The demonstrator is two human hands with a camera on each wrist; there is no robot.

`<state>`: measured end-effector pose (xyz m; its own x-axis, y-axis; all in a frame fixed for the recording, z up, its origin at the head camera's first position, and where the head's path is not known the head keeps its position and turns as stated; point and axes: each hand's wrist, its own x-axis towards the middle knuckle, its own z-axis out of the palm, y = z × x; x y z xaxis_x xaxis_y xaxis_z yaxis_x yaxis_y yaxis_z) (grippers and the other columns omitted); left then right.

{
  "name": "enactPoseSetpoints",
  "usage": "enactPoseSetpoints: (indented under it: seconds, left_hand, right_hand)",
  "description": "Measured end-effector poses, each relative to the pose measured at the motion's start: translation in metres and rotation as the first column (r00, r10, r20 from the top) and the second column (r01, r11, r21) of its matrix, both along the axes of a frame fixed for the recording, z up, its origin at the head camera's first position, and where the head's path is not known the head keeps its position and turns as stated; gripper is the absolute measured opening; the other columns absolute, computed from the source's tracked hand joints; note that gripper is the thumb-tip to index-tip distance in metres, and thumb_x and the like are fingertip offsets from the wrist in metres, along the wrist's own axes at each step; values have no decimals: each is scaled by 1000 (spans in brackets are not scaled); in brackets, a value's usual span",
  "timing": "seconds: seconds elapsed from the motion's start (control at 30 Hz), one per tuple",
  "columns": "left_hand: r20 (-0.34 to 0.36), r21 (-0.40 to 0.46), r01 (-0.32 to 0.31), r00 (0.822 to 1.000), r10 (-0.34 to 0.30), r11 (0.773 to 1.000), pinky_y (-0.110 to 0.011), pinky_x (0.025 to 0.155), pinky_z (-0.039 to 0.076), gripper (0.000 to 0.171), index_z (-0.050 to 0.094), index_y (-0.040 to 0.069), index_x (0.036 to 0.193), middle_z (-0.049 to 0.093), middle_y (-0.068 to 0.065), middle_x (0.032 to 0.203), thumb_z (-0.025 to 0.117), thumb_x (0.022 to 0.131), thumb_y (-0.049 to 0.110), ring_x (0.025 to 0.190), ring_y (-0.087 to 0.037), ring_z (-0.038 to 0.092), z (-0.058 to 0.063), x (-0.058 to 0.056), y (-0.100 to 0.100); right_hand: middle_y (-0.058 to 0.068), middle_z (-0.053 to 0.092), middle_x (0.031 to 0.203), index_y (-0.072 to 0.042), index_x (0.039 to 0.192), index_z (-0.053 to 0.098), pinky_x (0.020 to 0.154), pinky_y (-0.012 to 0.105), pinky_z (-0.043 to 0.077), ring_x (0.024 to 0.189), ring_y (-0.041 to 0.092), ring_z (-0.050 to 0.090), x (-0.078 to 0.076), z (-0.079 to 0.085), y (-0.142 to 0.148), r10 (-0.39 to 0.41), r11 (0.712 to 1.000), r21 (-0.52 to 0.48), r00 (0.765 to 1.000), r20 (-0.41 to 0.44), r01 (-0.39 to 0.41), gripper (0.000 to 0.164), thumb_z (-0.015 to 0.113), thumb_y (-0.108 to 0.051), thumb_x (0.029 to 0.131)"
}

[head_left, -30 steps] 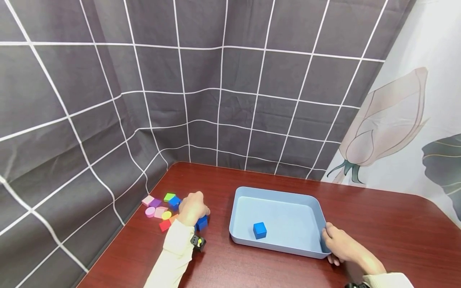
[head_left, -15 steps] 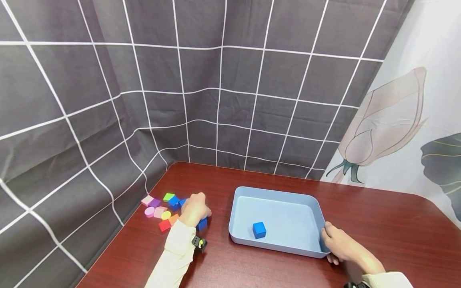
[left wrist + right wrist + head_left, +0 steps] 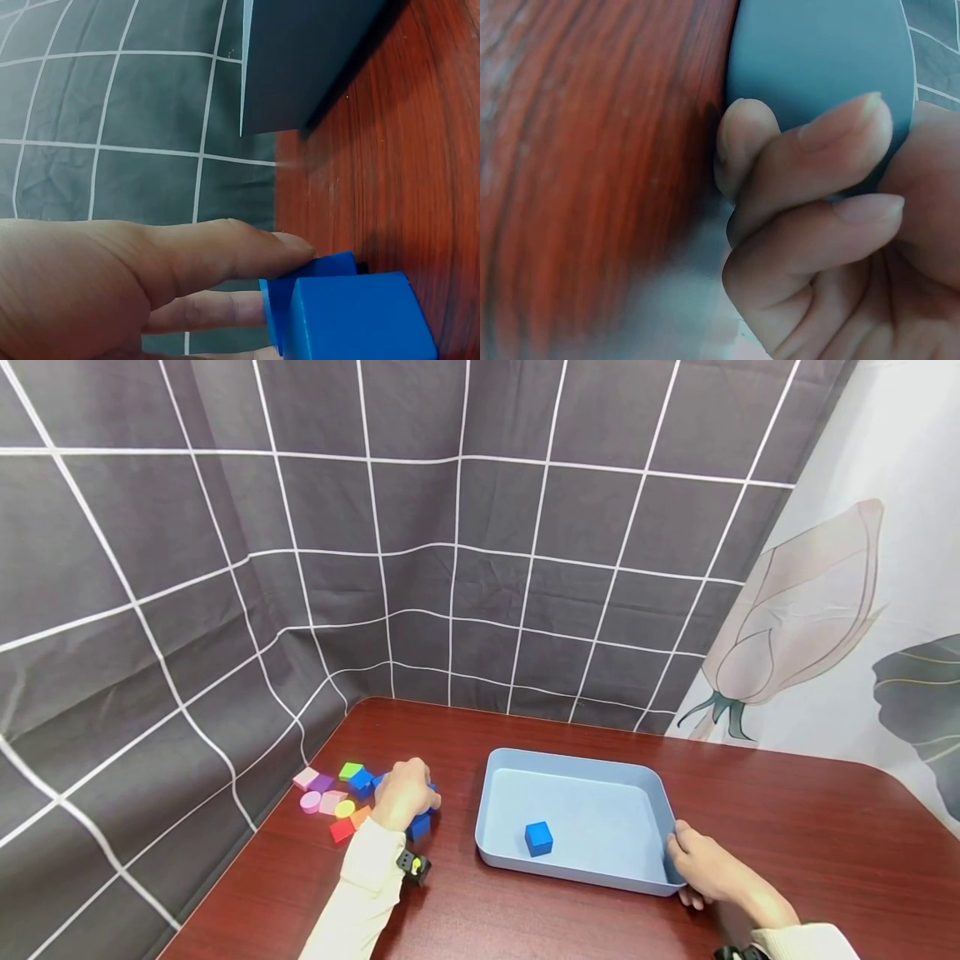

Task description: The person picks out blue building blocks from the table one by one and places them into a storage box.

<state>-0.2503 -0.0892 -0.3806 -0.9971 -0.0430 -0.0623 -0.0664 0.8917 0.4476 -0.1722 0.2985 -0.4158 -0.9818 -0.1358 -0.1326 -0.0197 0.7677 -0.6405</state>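
My left hand (image 3: 401, 795) is over the block group at the table's left. Its thumb and fingers pinch a blue block (image 3: 330, 265), seen in the left wrist view. Another blue block (image 3: 364, 322) stands close in front of it. My right hand (image 3: 705, 867) grips the right end of a light blue tray (image 3: 611, 810), near its front corner. In the right wrist view its fingers (image 3: 817, 236) are curled against the tray's outer wall; the thumb's tip is hidden there. One blue cube (image 3: 538, 838) sits inside the tray, towards the front left.
Left of my left hand lie flat pieces: green (image 3: 351, 771), purple (image 3: 322, 782), yellow (image 3: 344, 808), red (image 3: 342, 831), orange (image 3: 360, 816) and several pink ones. More blue blocks (image 3: 361, 783) are beside them. A grey checked curtain (image 3: 495, 585) hangs behind the reddish-brown table (image 3: 480, 927).
A bit of blue now shows just right of my left hand's fingers, where none showed before. The hand itself has barely moved. My right hand keeps its hold on the tray.
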Motion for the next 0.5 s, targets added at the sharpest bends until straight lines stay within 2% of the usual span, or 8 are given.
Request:
enactPoseSetpoints:
  seconds: [0.13,0.33,0.5]
  left_hand:
    - [13,-17,-3,1000,4,1000,-39,57,46,27,65,7,88,60,-10,78,78,70,22,67,-25,52,1,-1,0]
    - [-38,-10,10,999,-11,1000,-39,57,45,23,65,10,83,60,-9,76,78,69,22,65,-25,52,1,0,1]
    - [-47,1,30,998,-30,1000,-39,57,45,21,65,9,83,59,-9,75,77,69,19,65,-25,52,3,1,3]
  right_hand:
    - [4,50,43,-4,84,34,33,31,39,30,12,46,-1,0,1,6,1000,0,1000,8,-6,16,29,-12,96]
    - [4,50,43,-4,84,34,33,31,39,30,12,46,-1,0,1,17,1000,-12,1000,12,-17,15,29,-11,97]
    - [4,50,42,-4,84,34,32,32,40,30,12,46,-1,0,1,10,1000,-26,1000,13,-9,16,30,-12,97]
